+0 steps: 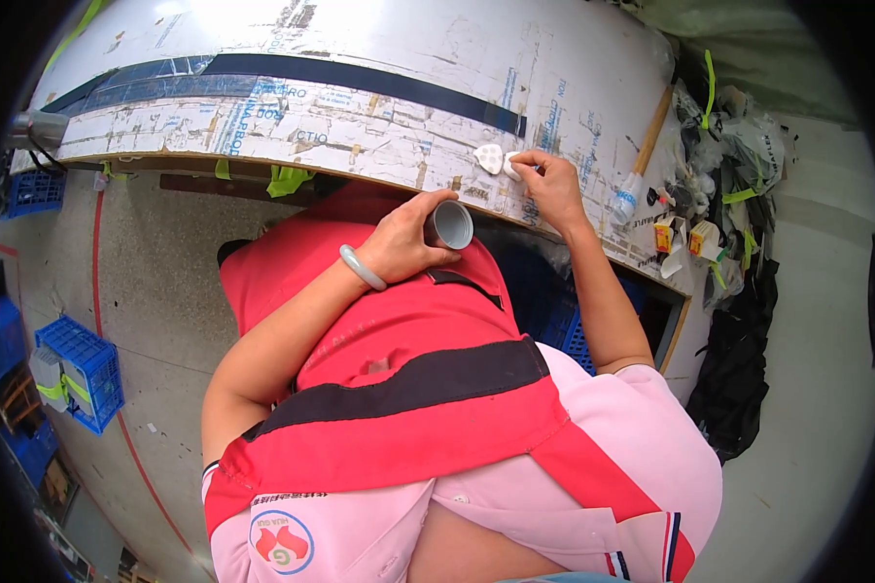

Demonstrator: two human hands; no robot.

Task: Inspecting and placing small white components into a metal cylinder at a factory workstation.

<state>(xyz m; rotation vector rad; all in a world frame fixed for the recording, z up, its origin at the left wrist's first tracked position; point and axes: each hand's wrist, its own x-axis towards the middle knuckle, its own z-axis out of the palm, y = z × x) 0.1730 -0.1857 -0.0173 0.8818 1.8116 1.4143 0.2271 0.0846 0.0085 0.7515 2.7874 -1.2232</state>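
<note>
My left hand (404, 240) is wrapped around a grey, round, cup-like piece (443, 225) in front of the table's near edge. Its open mouth faces up, and the inside looks smooth and grey. My right hand (552, 192) is over the tabletop, thumb and fingers pinched on a small white piece (510, 165) that the fingertips partly cover. Right beside it on the table lies a white, rounded pad with faint dots (488, 159). I cannot make out exactly what the white pieces are.
The worn, white-covered table (360, 121) carries a long dark strip (360, 82). A wooden stick (655, 131), a bottle (625, 198) and crumpled plastic bags (739, 136) are at the right. Left, a metal cylinder (44, 128) sits at the table's end; a blue crate (80, 374) stands on the floor.
</note>
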